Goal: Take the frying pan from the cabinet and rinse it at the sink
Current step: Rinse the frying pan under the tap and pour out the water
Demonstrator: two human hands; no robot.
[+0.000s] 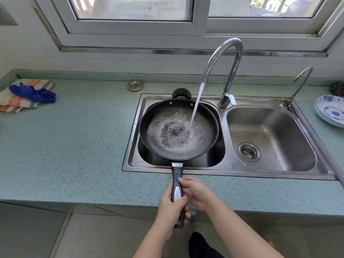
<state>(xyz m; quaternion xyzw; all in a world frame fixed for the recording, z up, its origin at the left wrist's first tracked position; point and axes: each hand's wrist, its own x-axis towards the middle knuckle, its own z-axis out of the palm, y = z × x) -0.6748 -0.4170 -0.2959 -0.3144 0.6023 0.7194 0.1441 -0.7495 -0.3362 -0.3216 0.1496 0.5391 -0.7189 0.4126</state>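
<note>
Two hands hold the frying pan [209,131] by its handle, left hand [171,207] below right hand [197,192]. It sits over the sink's [223,170] left basin under the running tap [223,58]. A striped cloth [20,103] lies left of the sink, plates [329,110] right.

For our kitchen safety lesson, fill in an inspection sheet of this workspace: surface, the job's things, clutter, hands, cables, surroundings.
Surface: green speckled counter with a steel double sink set in it.
Job's things: pan held over the sink's left side; tap running water into it.
Clutter: cloths at left, plug behind the sink, plates at right.
Hands: left hand grips the end of the handle; right hand holds it nearer the pan.
Cables: nothing seen.
Surroundings: window behind the tap; small tap at right.
</note>
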